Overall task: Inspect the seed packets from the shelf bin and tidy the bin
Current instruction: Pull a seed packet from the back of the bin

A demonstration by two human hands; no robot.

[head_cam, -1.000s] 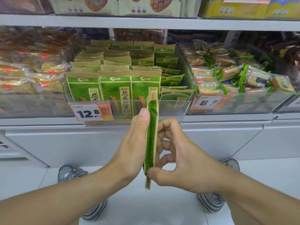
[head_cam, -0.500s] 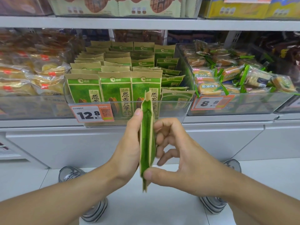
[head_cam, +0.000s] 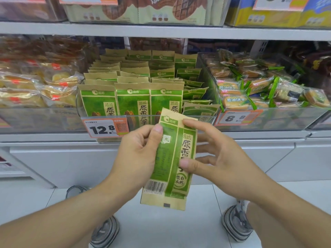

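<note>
A green and tan seed packet [head_cam: 170,169] hangs upright in front of the shelf, its back with the barcode turned towards me. My left hand [head_cam: 138,154] pinches its left edge with the thumb on the face. On the right edge, my right hand [head_cam: 215,158] pinches it between thumb and forefinger. Behind the hands stands the clear shelf bin [head_cam: 206,119], holding several rows of the same packets [head_cam: 132,99]; those in its right column lie tipped and slumped.
An orange price tag reading 12.8 [head_cam: 105,128] hangs on the bin front. A bin of wrapped cakes [head_cam: 35,90] stands to the left, a bin of green-wrapped biscuits [head_cam: 259,93] to the right. Another shelf [head_cam: 161,30] runs above. My shoes [head_cam: 105,233] stand on the white floor.
The packet was edge-on between my hands; it has turned so its flat back faces me. My right hand's fingers have spread along the right edge.
</note>
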